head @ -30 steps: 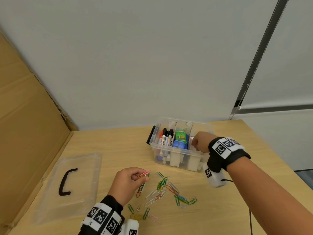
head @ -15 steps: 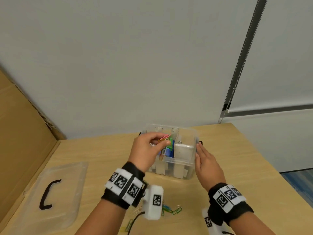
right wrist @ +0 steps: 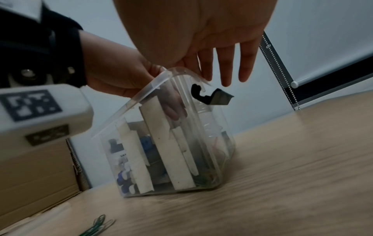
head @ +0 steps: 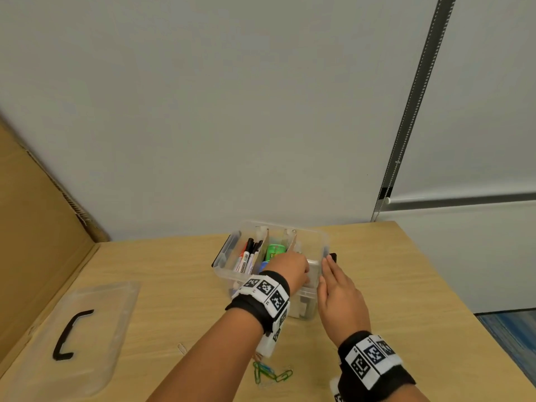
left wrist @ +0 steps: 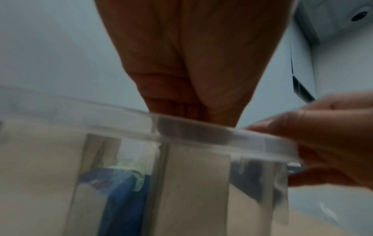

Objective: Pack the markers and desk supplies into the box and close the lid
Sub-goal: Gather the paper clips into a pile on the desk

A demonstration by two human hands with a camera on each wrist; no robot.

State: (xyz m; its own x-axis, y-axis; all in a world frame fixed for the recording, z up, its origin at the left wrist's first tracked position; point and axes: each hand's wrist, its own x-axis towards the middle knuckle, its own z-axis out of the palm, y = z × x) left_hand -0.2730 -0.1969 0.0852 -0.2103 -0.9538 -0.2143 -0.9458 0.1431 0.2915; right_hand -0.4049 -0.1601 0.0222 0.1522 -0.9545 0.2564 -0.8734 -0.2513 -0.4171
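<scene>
The clear divided box [head: 290, 225] stands at the table's back. Markers [head: 246, 256] fill its left compartment and a green and blue item [head: 274, 250] sits in the middle one. My left hand [head: 290, 268] reaches down into the right compartment with its fingers bunched together [left wrist: 193, 111]. Seen through the wall [right wrist: 173, 110], those fingers hang inside the compartment, and whether they still pinch paper clips is hidden. My right hand [head: 336, 288] lies flat with straight fingers [right wrist: 226, 76] against the box's right side by the black latch [right wrist: 210, 97]. Coloured paper clips [head: 271, 374] remain on the table near me.
The clear lid [head: 116, 314] with its black handle [head: 69, 335] lies flat at the left. A cardboard wall [head: 34, 227] stands along the table's left side. One pale clip [head: 182, 349] lies apart. The table's right edge [head: 452, 294] drops to the floor.
My left hand carried the pinched clips from the table up over the box and has dipped into the right compartment. The right hand left the box's inside and settled against its right side.
</scene>
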